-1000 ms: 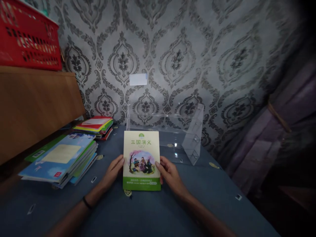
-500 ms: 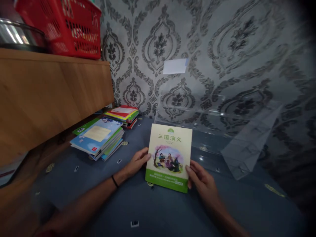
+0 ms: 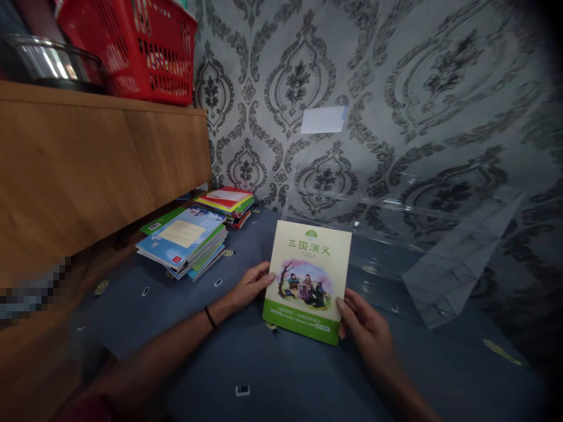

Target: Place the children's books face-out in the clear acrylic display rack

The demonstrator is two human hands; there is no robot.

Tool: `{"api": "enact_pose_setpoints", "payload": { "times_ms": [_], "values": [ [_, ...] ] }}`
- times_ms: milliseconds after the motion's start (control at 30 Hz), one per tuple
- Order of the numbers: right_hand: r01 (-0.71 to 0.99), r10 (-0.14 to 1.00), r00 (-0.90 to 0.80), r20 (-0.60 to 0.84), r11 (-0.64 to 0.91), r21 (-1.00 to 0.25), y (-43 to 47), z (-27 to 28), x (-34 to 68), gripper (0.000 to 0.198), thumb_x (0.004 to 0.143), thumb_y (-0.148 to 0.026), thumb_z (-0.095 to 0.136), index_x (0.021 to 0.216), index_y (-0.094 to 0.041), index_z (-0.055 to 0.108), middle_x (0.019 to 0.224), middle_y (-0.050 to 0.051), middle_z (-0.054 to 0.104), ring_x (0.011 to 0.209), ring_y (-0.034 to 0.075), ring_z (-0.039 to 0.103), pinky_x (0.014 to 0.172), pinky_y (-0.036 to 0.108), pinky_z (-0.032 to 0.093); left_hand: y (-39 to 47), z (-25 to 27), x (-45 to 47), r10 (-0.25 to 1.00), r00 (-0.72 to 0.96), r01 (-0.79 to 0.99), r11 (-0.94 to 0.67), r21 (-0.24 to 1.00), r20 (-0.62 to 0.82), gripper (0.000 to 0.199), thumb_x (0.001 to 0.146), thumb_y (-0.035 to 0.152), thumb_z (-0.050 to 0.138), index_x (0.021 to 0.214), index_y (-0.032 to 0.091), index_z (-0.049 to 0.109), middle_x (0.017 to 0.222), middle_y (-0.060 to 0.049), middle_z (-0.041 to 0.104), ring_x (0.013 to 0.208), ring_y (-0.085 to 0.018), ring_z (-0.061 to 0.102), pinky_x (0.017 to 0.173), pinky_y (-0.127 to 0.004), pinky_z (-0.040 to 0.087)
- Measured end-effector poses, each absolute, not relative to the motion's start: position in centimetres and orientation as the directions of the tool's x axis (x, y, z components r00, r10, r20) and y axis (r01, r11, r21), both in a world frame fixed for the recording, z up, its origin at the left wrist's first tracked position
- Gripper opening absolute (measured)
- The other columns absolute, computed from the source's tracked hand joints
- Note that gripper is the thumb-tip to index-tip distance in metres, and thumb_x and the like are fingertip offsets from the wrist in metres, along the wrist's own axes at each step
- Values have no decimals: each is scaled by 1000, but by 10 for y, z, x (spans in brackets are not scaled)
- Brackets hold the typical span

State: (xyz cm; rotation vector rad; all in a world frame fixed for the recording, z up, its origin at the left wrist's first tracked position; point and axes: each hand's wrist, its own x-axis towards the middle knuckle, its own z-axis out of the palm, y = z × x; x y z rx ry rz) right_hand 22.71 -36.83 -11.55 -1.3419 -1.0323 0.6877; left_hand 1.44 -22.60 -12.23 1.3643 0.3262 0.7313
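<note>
A book [image 3: 310,281] with a cream and green cover, green characters and a painted scene of figures under a pink tree faces me, tilted up. My left hand [image 3: 253,285] grips its left edge, thumb on the cover and fingers behind it. On the lower right edge my right hand [image 3: 363,322] is closed in the same way, its fingertips partly hidden behind the book. Just beyond the book stands a clear plastic rack [image 3: 453,258] with slanted tiers, close to the wall.
On the blue patterned cloth [image 3: 185,340], a stack of books with a blue top cover [image 3: 193,228] lies at left. Behind it is another book stack [image 3: 226,199], red on top. A wooden cabinet [image 3: 105,164] bears a red basket [image 3: 132,53] and a metal pot [image 3: 57,61].
The whole view has shifted slightly, so things appear a little further right. Both hands keep their hold on the book, which looks almost unchanged in pose.
</note>
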Motion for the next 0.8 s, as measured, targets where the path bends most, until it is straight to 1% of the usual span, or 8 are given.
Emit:
{"api": "enact_pose_setpoints", "payload": {
  "times_ms": [67, 133, 267, 367, 533, 800],
  "values": [
    [169, 884, 424, 196, 135, -976, -368, -116, 228, 48, 79, -56, 75, 110, -19, 71, 84, 5, 72, 45, 9, 48, 45, 26, 46, -226, -122, 15, 643, 741, -282, 36, 959, 194, 58, 81, 63, 72, 112, 15, 68, 95, -5, 68, 79, -15, 57, 73, -26, 45],
    [180, 883, 427, 196, 129, -975, -369, -117, 229, 49, 79, -56, 74, 110, -18, 70, 84, 5, 72, 44, 9, 48, 45, 27, 46, -226, -123, 15, 647, 738, -281, 37, 959, 191, 57, 81, 63, 73, 111, 14, 68, 94, -5, 69, 77, -15, 57, 71, -25, 44],
    [193, 877, 435, 206, 133, -972, -369, -116, 228, 50, 78, -58, 74, 109, -18, 71, 74, 2, 68, 44, 10, 48, 46, 27, 47, -226, -125, 15, 654, 731, -291, 38, 956, 196, 57, 79, 63, 74, 108, 14, 69, 91, -4, 68, 75, -14, 57, 67, -24, 43],
    [188, 878, 435, 199, 127, -974, -370, -113, 227, 50, 77, -59, 75, 105, -18, 71, 70, 2, 67, 44, 11, 48, 46, 27, 47, -226, -124, 16, 658, 726, -295, 37, 955, 199, 56, 79, 63, 74, 107, 14, 69, 90, -4, 69, 73, -14, 57, 66, -24, 43],
    [145, 883, 436, 172, 119, -982, -373, -105, 225, 49, 70, -55, 82, 100, -18, 72, 62, 0, 65, 44, 12, 49, 45, 27, 49, -226, -118, 19, 650, 725, -313, 12, 950, 230, 57, 80, 63, 74, 110, 14, 71, 92, -5, 71, 77, -16, 61, 71, -25, 46],
    [139, 874, 456, 167, 115, -984, -375, -102, 223, 53, 68, -57, 82, 101, -17, 74, 78, 6, 73, 43, 12, 52, 43, 27, 49, -229, -115, 21, 640, 732, -321, 20, 947, 235, 59, 79, 63, 74, 114, 15, 71, 101, -7, 73, 84, -19, 65, 78, -28, 47]
  ]
}}
